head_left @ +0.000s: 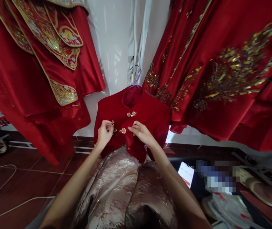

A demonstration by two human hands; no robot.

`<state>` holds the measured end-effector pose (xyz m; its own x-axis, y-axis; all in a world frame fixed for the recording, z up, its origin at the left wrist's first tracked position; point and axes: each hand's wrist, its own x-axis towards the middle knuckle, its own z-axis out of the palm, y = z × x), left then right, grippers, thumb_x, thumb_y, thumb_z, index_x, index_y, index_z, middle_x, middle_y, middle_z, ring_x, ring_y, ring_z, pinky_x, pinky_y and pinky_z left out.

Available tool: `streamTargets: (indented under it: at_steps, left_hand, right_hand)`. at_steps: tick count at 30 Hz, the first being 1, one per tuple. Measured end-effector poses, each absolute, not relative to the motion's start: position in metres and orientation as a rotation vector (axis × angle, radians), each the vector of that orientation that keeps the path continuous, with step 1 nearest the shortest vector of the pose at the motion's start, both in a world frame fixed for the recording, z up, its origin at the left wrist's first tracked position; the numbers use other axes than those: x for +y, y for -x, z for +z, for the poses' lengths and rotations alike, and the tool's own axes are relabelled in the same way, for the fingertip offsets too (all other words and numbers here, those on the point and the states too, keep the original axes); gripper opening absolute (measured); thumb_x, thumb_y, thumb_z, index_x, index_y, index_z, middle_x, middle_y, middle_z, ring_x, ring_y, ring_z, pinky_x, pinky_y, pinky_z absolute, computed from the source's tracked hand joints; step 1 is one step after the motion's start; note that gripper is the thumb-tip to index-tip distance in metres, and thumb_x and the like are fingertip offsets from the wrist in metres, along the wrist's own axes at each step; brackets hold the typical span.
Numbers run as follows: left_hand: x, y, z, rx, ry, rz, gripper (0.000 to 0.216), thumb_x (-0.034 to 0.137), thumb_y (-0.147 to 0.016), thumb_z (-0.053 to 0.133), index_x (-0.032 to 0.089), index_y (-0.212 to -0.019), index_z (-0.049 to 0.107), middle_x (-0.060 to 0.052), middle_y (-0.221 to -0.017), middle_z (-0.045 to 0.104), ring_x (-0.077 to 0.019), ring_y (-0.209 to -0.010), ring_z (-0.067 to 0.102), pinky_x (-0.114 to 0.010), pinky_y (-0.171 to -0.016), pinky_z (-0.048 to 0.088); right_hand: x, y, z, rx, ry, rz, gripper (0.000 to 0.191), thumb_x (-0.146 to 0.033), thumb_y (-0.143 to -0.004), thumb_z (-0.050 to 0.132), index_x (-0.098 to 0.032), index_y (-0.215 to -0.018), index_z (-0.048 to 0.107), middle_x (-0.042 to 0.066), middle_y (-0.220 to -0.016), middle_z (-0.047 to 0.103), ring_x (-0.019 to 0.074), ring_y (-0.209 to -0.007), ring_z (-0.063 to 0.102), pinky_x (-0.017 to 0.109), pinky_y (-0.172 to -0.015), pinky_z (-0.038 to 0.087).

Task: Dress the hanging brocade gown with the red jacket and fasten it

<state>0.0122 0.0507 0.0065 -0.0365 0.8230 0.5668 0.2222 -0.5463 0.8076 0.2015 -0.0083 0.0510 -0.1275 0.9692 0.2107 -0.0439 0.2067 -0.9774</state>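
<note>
A short red jacket (159,114) hangs in front of me on a hanger with a purple hook (138,76). Its collar is fastened by a pearl-and-gold flower clasp (131,114). My left hand (106,132) is closed in a pinch on the jacket's left front, with a small jewelled piece (112,121) at the fingertips. Across from it, my right hand (141,131) pinches the other front edge, just beside a second flower clasp (123,130). Between the two hands the jacket front parts slightly. The fingers partly hide what they grip.
Red embroidered gowns hang at left (66,63) and right (233,121). A shiny pinkish-brown fabric (116,187) lies below the jacket. On a dark surface at right are a lit phone (185,174) and plastic packets (231,206). A white cable (14,178) crosses the tiled floor.
</note>
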Motion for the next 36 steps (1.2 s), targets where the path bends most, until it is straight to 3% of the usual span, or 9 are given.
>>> streamTargets:
  at_steps: [4,13,23,36]
  left_hand:
    - [0.055,-0.014,0.01,0.994,-1.535,1.606,0.018,0.024,-0.072,0.062,0.017,-0.085,0.052,-0.002,-0.077,0.063,-0.0118,-0.073,0.062,-0.025,-0.07,0.049]
    - [0.053,-0.013,0.016,0.906,-1.324,1.484,0.022,0.031,-0.075,0.061,0.012,-0.085,0.063,-0.009,-0.095,0.069,-0.0146,-0.08,0.065,-0.032,-0.082,0.051]
    - [0.052,-0.007,0.019,0.886,-1.444,1.484,0.026,0.032,-0.071,0.066,0.012,-0.086,0.068,-0.011,-0.098,0.07,-0.0173,-0.086,0.066,-0.034,-0.087,0.051]
    - [0.058,0.002,0.016,1.061,-1.782,1.466,0.03,0.034,-0.068,0.069,0.014,-0.092,0.072,-0.008,-0.092,0.072,-0.0197,-0.081,0.069,-0.032,-0.079,0.055]
  right_hand:
    - [0.015,-0.178,0.028,-1.27,0.961,1.035,0.037,-0.043,-0.065,0.068,-0.022,-0.077,0.039,-0.01,-0.059,0.038,0.0063,-0.051,0.043,0.019,-0.048,0.043]
    - [0.036,-0.151,0.003,-1.26,1.155,0.553,0.045,-0.043,-0.062,0.072,-0.021,-0.089,0.044,0.002,-0.081,0.059,0.014,-0.07,0.059,0.026,-0.064,0.051]
    - [0.044,-0.149,-0.001,-1.17,1.177,0.49,0.041,-0.042,-0.064,0.07,-0.019,-0.09,0.049,0.001,-0.075,0.058,0.0151,-0.07,0.058,0.027,-0.064,0.049]
    - [0.04,-0.143,0.006,-1.194,1.187,0.412,0.036,-0.039,-0.067,0.068,-0.019,-0.089,0.047,0.002,-0.078,0.059,0.0144,-0.066,0.057,0.027,-0.065,0.048]
